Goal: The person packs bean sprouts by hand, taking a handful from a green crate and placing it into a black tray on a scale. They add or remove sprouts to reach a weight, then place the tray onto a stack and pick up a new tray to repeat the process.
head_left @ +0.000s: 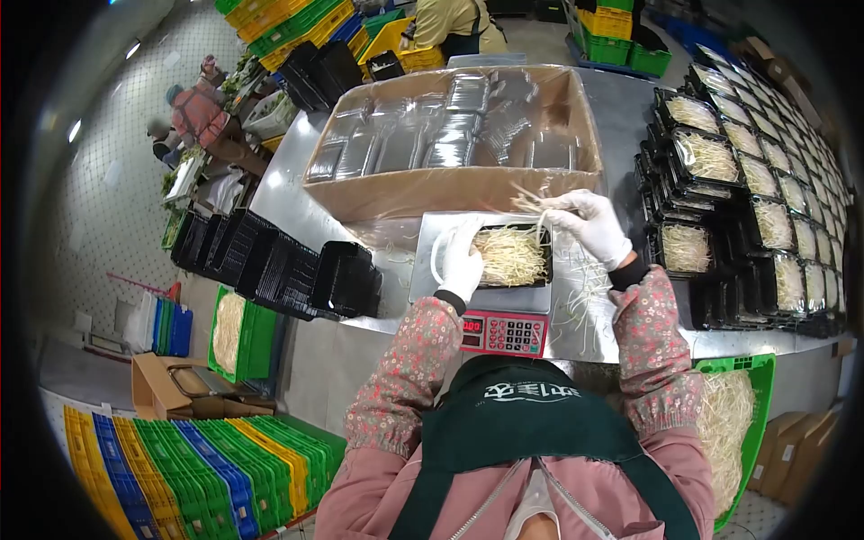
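A black tray of pale bean sprouts (pixel 511 255) rests on the metal plate of a scale with a red keypad (pixel 504 334). My left hand (pixel 462 259), in a white glove, lies against the tray's left side; its fingers are bent at the rim, and what they grip is hidden. Above the tray's upper right corner, my right hand (pixel 589 225), also gloved, is closed on a few sprouts (pixel 533 200). Loose sprouts (pixel 583 292) are scattered on the table right of the scale.
A cardboard box of clear lids (pixel 459 193) stands behind the scale. Empty black trays (pixel 274 265) lie at the left. Filled trays (pixel 706 157) are stacked at the right. A green crate of sprouts (pixel 760 387) is at lower right. Several people (pixel 211 117) work farther back.
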`<state>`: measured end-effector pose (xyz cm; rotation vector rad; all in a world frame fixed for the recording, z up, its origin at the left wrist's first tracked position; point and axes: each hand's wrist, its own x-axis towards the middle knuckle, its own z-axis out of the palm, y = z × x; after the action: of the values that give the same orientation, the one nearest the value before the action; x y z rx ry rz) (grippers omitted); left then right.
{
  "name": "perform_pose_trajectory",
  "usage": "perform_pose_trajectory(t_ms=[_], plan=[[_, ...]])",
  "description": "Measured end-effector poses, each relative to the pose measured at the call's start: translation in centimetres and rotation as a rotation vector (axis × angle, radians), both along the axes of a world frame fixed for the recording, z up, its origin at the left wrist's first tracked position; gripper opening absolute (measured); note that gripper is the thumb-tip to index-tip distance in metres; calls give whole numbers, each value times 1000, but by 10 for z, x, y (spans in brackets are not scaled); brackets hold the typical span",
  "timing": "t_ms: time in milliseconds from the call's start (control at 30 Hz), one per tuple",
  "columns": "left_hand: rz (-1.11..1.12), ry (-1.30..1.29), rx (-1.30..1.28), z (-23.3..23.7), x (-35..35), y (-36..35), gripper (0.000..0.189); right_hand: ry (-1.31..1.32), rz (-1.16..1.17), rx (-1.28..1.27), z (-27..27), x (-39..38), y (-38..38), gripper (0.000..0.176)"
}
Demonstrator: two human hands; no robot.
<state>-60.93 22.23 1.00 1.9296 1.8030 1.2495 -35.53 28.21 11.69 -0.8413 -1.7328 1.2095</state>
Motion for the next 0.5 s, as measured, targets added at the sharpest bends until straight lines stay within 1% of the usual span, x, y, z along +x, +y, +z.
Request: perform_pose_trajectory(t_ms=[33,67,100,133,167,233,267,300,367,400,500], plan=[[6,-62,-5,-2,-3,1,56,59,49,-44,6,-13,-4,19],[12,-126,-12,-7,-8,3,58,25,68,61,-1,-25,-5,17],[18,-190,-19,-13,-13,5,61,86,135,31,-26,-38,-1,18],[-51,-424,-45,-20,-19,7,65,-185,150,178,-35,-44,0,22],[-86,-567,-45,-16,-20,4,63,-458,163,323,-41,-47,0,26],[-76,-824,51,-10,-21,1,55,-593,155,311,-54,-47,-6,35],[-61,-839,2,-7,-26,-5,52,-664,151,306,-58,-43,-5,39],[-71,-766,-23,-4,-34,-10,50,-650,167,301,-54,-37,-3,42],[-96,-821,-37,-3,-45,-15,47,-616,194,280,-39,-22,-5,47],[-112,-739,-28,6,-45,-18,45,-566,207,258,-35,-14,-2,47],[-51,-190,-73,19,-42,-20,47,-502,109,181,-30,-2,2,49]])
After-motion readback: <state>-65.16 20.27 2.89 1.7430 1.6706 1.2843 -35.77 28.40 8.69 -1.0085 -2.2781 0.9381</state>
